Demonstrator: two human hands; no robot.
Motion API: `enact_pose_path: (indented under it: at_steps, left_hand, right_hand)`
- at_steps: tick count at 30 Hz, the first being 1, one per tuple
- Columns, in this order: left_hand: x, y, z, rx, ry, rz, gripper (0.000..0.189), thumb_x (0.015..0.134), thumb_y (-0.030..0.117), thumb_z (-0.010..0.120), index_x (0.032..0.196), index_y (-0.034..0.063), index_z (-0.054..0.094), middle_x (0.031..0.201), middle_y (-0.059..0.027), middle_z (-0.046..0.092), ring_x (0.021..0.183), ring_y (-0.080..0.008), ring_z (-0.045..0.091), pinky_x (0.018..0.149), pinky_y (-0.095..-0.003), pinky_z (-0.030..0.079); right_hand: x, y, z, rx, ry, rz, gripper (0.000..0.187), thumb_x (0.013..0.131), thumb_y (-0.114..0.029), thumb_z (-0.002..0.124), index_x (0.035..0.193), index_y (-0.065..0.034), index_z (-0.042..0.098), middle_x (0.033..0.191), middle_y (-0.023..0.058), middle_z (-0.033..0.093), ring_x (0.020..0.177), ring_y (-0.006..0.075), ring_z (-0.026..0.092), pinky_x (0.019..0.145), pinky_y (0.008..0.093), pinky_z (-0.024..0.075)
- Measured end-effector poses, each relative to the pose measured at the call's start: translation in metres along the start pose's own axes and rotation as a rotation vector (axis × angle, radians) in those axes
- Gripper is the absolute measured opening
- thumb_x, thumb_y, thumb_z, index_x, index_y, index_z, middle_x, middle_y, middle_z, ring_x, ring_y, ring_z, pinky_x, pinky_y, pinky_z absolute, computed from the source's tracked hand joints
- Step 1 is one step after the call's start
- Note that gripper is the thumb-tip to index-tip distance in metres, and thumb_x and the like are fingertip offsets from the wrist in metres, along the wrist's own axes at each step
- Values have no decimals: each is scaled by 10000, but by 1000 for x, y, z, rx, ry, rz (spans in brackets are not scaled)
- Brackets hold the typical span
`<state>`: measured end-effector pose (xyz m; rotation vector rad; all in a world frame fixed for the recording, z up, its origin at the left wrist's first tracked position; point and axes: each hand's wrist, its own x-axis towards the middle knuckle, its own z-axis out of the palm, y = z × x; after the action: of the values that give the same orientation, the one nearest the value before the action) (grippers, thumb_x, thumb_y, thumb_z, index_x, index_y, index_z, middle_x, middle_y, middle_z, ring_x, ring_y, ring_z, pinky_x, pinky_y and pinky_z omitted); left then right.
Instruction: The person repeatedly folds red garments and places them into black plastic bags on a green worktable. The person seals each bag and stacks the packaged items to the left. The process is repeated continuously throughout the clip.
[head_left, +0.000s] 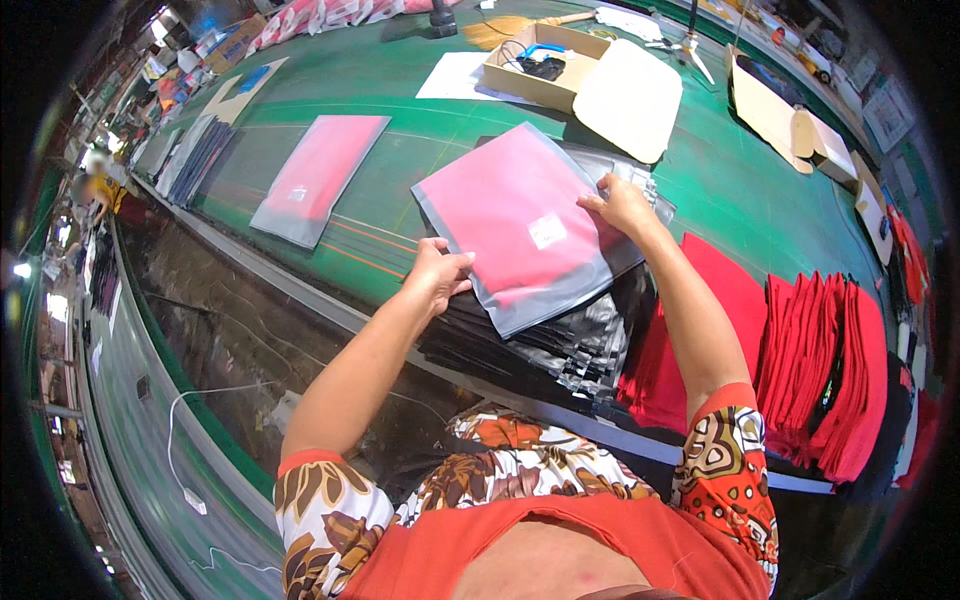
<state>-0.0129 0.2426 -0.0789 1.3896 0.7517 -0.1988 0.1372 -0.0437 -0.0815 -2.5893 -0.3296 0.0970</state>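
Observation:
Between my hands is a frosted plastic bag (517, 217) with a folded pink-red garment inside and a white label on its front. My left hand (439, 276) pinches its left edge between thumb and fingers. At the opposite edge, my right hand (619, 202) grips the bag with thumb and fingertips. Beneath it lies a stack of dark plastic bags (592, 341), partly hidden. Another bagged pink garment (322, 176) lies flat to the left on the green table (420, 142). Folded red garments (806, 360) are piled at the right, beside my right forearm.
An open cardboard box (536, 67) holding a blue item and cables stands at the back, near a straw broom (499, 31). Dark and grey bagged items (196, 161) lie at the far left. A person (101, 187) is in the distance. The table's edge (300, 289) runs before me.

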Motion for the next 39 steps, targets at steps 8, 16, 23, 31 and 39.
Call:
enact_pose_path:
  at_steps: [8, 16, 23, 31, 39]
  left_hand:
    - [-19, 34, -2, -152, -75, 185, 919, 824, -71, 739, 1549, 135, 212, 1250, -206, 599, 1058, -269, 661, 866, -455, 595]
    - [-33, 110, -98, -223, -269, 207, 639, 830, -76, 712, 1411, -57, 446, 1216, -182, 606, 994, -211, 674, 831, -378, 613]
    - [19, 158, -248, -77, -299, 350, 620, 862, -69, 658, 1443, -45, 445, 1369, -167, 531, 1116, -182, 617, 949, -341, 556]
    - [124, 235, -379, 112, -428, 513, 634, 872, -62, 673, 1465, 8, 459, 1461, -141, 486, 1229, -171, 552, 1040, -317, 476]
    - [282, 197, -442, 313, -182, 385, 678, 875, -76, 660, 1495, 32, 409, 1522, -215, 427, 1149, -178, 600, 981, -310, 509]
  right_hand:
    - [-10, -17, -32, 698, -324, 139, 1028, 752, -273, 873, 1538, 27, 281, 1535, 240, 396, 1359, 331, 465, 1071, 422, 428]
    - [-29, -106, -32, 908, -440, -116, 610, 920, -153, 716, 1443, 38, 467, 1383, 116, 585, 1088, 134, 621, 961, 273, 482]
    - [-13, -256, 18, 931, -425, -127, 562, 931, -62, 692, 1424, 82, 467, 1333, 132, 598, 1008, 158, 668, 897, 254, 531]
    - [46, -383, 85, 952, -319, -66, 575, 918, -8, 666, 1448, 53, 453, 1278, 122, 611, 991, 171, 673, 819, 267, 543]
    - [89, -381, 270, 836, -85, 34, 615, 879, -30, 705, 1452, -26, 481, 1439, 118, 544, 1169, 189, 592, 885, 339, 536]
